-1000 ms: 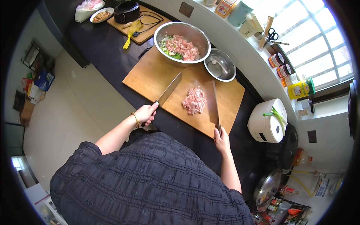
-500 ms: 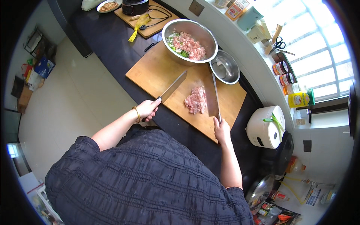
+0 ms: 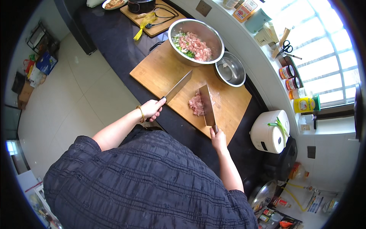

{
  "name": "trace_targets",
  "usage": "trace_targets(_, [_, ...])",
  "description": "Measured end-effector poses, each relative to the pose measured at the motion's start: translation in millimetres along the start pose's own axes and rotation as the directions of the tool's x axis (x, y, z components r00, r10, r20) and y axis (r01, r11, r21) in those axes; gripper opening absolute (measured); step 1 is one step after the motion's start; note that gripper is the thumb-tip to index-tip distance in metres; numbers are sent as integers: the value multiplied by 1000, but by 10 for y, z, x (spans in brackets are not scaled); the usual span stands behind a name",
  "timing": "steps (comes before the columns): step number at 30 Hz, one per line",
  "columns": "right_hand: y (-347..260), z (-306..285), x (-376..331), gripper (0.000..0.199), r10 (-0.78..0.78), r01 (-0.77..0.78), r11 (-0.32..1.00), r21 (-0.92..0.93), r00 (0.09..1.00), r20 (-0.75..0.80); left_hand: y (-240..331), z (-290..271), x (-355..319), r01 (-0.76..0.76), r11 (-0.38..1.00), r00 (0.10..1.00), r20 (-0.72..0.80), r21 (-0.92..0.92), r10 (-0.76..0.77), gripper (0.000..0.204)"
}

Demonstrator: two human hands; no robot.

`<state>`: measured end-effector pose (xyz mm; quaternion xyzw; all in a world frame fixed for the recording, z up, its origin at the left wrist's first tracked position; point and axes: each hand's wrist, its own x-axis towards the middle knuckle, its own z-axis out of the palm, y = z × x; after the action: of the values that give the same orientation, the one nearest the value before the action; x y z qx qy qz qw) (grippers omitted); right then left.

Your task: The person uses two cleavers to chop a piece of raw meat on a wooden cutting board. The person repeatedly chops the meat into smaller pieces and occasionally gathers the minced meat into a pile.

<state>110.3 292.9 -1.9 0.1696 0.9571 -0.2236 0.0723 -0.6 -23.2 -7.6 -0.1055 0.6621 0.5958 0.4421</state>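
Two cleavers work a wooden cutting board: left hand fisted on left cleaver, right hand clenching right cleaver, whose blade meets minced meat beyond both fists

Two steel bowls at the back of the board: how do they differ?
The large steel bowl holds pink minced meat with chopped greens; the small steel bowl looks nearly empty. The large steel bowl rests on the wooden cutting board, while the small steel bowl sits beside the board's far edge, nearer the windowsill. The large one is clearly wider and deeper. Both are round, shiny metal, upright, and touched by neither hand.
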Motion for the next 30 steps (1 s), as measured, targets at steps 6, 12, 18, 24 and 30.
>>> trace_targets(6, [-7,-258,-317,29,-233,212,967,-144,961,-151,-5,-15,-47,12,1000,1000,-10,-24,-13,49])
trace_targets(12, [434,22,-509,25,-528,389,770,-505,834,-163,-71,-97,-121,4,996,999,-31,-86,-7,50])
trace_targets(18, [323,289,-159,28,-342,219,861,-459,917,-205,-49,-88,-146,0,998,999,-52,-68,-3,48])
trace_targets(24, [326,165,123,30,-128,140,988,65,978,-165,-65,-70,-168,6,996,998,-58,-83,-11,49])
trace_targets(30, [132,-302,108,34,237,-528,621,579,831,503,-55,-63,-170,-4,999,998,-66,-43,1,50])
